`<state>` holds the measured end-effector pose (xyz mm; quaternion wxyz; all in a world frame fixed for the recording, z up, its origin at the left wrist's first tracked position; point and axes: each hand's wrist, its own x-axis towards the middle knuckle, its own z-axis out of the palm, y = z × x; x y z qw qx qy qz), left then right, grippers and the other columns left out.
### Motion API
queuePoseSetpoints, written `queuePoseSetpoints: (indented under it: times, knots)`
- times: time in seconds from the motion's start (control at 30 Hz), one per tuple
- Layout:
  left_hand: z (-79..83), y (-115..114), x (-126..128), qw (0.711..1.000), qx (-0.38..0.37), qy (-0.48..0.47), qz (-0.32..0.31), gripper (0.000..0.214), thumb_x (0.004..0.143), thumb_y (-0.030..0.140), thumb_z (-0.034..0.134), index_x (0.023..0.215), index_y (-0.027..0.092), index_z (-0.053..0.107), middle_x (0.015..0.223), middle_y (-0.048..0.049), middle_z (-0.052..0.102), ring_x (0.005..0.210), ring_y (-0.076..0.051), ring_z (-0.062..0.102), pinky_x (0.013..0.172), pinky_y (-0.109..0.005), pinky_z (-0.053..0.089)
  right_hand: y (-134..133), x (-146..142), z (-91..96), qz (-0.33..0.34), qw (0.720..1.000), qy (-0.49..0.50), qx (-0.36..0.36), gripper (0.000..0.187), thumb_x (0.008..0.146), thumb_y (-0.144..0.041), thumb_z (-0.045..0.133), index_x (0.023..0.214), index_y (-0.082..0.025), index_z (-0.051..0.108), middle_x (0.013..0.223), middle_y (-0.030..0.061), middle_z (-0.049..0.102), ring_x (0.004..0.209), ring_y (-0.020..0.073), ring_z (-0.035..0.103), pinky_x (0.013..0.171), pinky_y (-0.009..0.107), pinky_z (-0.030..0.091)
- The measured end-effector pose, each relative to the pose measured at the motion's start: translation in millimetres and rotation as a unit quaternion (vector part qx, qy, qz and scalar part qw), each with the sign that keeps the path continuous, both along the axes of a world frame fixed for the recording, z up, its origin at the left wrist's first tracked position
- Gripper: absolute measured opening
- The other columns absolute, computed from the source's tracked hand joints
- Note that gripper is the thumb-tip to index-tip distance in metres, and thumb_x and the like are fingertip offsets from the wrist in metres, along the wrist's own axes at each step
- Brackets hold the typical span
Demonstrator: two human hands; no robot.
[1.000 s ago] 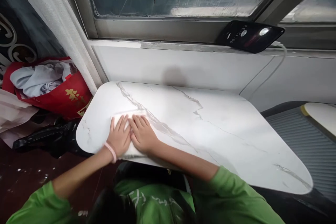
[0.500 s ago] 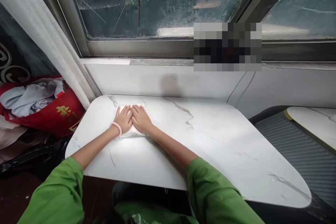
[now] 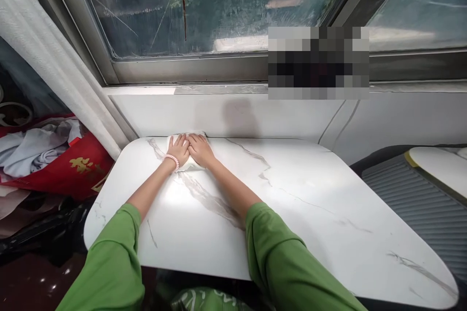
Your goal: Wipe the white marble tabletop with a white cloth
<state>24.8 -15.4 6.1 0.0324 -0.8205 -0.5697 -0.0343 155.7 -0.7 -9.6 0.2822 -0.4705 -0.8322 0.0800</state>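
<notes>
At the far left a white curtain point(image 3: 54, 53) hung down on a slant, and below it a red bag point(image 3: 82, 172) with gold markings bulged with pale clothes point(image 3: 40, 148). Next came the rounded left end of the white, grey-veined surface point(image 3: 310, 233).

A person in green sleeves leaned over it, both arms stretched forward. The left hand point(image 3: 178, 150), a pink beaded bracelet point(image 3: 173, 159) round its wrist, lay palm down on a folded white cloth point(image 3: 190, 167), its fingers straight and slightly spread, pressing rather than gripping. The cloth lay at the back of the surface, left of its middle, its far edge right by the white wall panel point(image 3: 284, 116); whether the two touched, I couldn't tell. Just beside, the right hand point(image 3: 201, 150) was flat on the same cloth, fingers extended and close together, clasping nothing, the two hands touching near the fingertips.

Above was a metal-framed window point(image 3: 226, 5); further right, a blurred patch point(image 3: 317, 65) hid part of its sill, with thin cords point(image 3: 332, 120) running down beneath. At the far right stood something grey and ridged point(image 3: 412, 199), a second white surface point(image 3: 443, 170) beyond it.
</notes>
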Motion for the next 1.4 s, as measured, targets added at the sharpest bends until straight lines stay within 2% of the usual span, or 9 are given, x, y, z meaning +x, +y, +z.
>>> queuePoseSetpoints:
  times: [0.17, 0.37, 0.53, 0.63, 0.73, 0.9, 1.0, 1.23, 1.4]
  knots:
    - [-3.7, -46, 13, 1.0, 0.013, -0.007, -0.009, 0.048, 0.094, 0.022, 0.032, 0.14, 0.012, 0.043, 0.154, -0.0148, 0.031, 0.143, -0.027, 0.025, 0.118, -0.054, 0.014, -47, 17, 0.6, 0.013, 1.0, -0.023, -0.003, 0.044, 0.088, -0.015, 0.033, 0.127, -0.01, 0.053, 0.138, 0.0162, 0.051, 0.132, 0.0249, 0.041, 0.115, 0.045, 0.022]
    - [-11.6, -145, 41, 0.999, 0.035, -0.012, -0.035, 0.054, 0.092, 0.025, 0.038, 0.143, 0.009, 0.04, 0.153, -0.0195, 0.03, 0.144, -0.032, 0.023, 0.115, -0.059, 0.014, -145, 52, 0.7, 0.033, 0.998, -0.045, 0.0, 0.046, 0.089, -0.018, 0.035, 0.132, -0.009, 0.05, 0.141, 0.0166, 0.049, 0.135, 0.026, 0.038, 0.115, 0.048, 0.025]
    - [-14.1, -216, 51, 0.991, 0.067, -0.002, -0.113, 0.061, 0.089, 0.031, 0.044, 0.144, 0.004, 0.038, 0.151, -0.0221, 0.033, 0.142, -0.038, 0.022, 0.115, -0.059, 0.015, -223, 67, 1.5, 0.038, 0.997, -0.06, 0.008, 0.051, 0.088, -0.02, 0.036, 0.135, -0.004, 0.047, 0.145, 0.0198, 0.044, 0.138, 0.0299, 0.032, 0.115, 0.053, 0.025]
    - [-13.5, -241, 52, 0.987, 0.086, -0.005, -0.137, 0.066, 0.088, 0.032, 0.046, 0.145, 0.002, 0.034, 0.15, -0.0242, 0.033, 0.142, -0.04, 0.021, 0.115, -0.056, 0.014, -250, 69, 3.7, 0.038, 0.998, -0.052, -0.002, 0.053, 0.086, -0.02, 0.038, 0.136, -0.004, 0.046, 0.145, 0.0191, 0.043, 0.139, 0.0298, 0.032, 0.116, 0.053, 0.025]
    - [-10.3, -249, 53, 0.987, 0.067, -0.014, -0.145, 0.067, 0.088, 0.031, 0.046, 0.147, 0.003, 0.03, 0.15, -0.025, 0.032, 0.142, -0.04, 0.02, 0.115, -0.054, 0.016, -259, 71, 6.2, 0.033, 0.999, -0.039, -0.019, 0.054, 0.085, -0.018, 0.038, 0.136, -0.005, 0.046, 0.143, 0.0179, 0.046, 0.138, 0.0281, 0.033, 0.117, 0.052, 0.025]
    - [-6.2, -218, 52, 0.983, 0.013, -0.036, -0.181, 0.065, 0.088, 0.029, 0.045, 0.145, 0.002, 0.033, 0.151, -0.0254, 0.029, 0.143, -0.038, 0.017, 0.116, -0.054, 0.017, -236, 76, 3.3, 0.039, 0.998, -0.041, -0.014, 0.053, 0.085, -0.019, 0.036, 0.135, -0.004, 0.047, 0.141, 0.0192, 0.049, 0.136, 0.0281, 0.037, 0.116, 0.052, 0.025]
    - [-5.7, -164, 56, 0.978, -0.011, -0.05, -0.201, 0.062, 0.087, 0.027, 0.046, 0.142, 0.001, 0.039, 0.15, -0.0243, 0.033, 0.142, -0.035, 0.024, 0.117, -0.051, 0.018, -193, 79, -1.0, -0.001, 0.999, -0.047, -0.012, 0.051, 0.086, -0.019, 0.036, 0.132, -0.002, 0.049, 0.14, 0.0205, 0.049, 0.134, 0.0294, 0.039, 0.115, 0.051, 0.025]
    - [-6.5, -11, 94, 0.984, 0.015, -0.058, -0.17, 0.051, 0.088, 0.019, 0.043, 0.137, 0.005, 0.046, 0.147, -0.0192, 0.041, 0.138, -0.028, 0.035, 0.116, -0.045, 0.022, -51, 96, -2.0, -0.104, 0.994, -0.016, -0.022, 0.049, 0.085, -0.014, 0.033, 0.13, -0.006, 0.05, 0.136, 0.0168, 0.054, 0.13, 0.0257, 0.043, 0.112, 0.044, 0.026]
    - [-8.2, 34, 115, 0.984, 0.033, -0.048, -0.169, 0.047, 0.09, 0.02, 0.041, 0.136, 0.008, 0.047, 0.146, -0.0165, 0.043, 0.136, -0.026, 0.038, 0.115, -0.043, 0.024, -6, 115, -3.5, -0.117, 0.993, -0.011, -0.013, 0.043, 0.085, -0.013, 0.033, 0.122, -0.008, 0.054, 0.129, 0.0156, 0.059, 0.121, 0.0254, 0.05, 0.109, 0.042, 0.029]
